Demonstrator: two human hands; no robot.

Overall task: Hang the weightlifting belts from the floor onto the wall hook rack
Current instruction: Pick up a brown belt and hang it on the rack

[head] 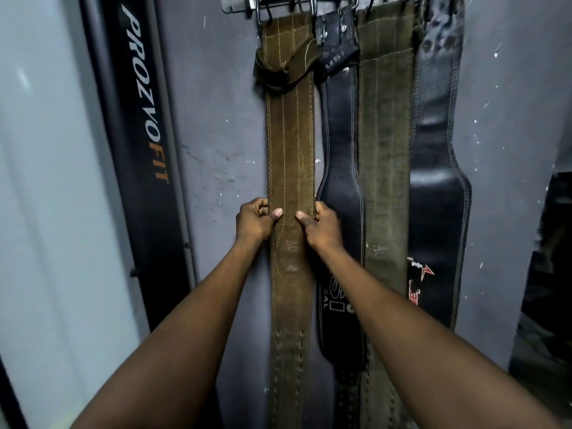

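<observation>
Belts fill the wall hook rack (pixel 244 3) above the grip: four hang side by side against the grey wall (pixel 216 134). Both hands are clenched on the brown suede belt (pixel 291 144), the left hand (pixel 252 221) pinching its left edge and the right hand (pixel 322 222) its right edge, thumbs pressed on the face about midway down its length. Above the grip, the belt's top is looped and caught on a hook. Just right of the grip hangs a black leather belt (pixel 340 187), then an olive belt (pixel 385 134), then a wider black padded belt (pixel 439 196). I would judge this belt hung and merely being steadied or straightened. The floor is out of sight, so whether more belts wait there cannot be told.
</observation>
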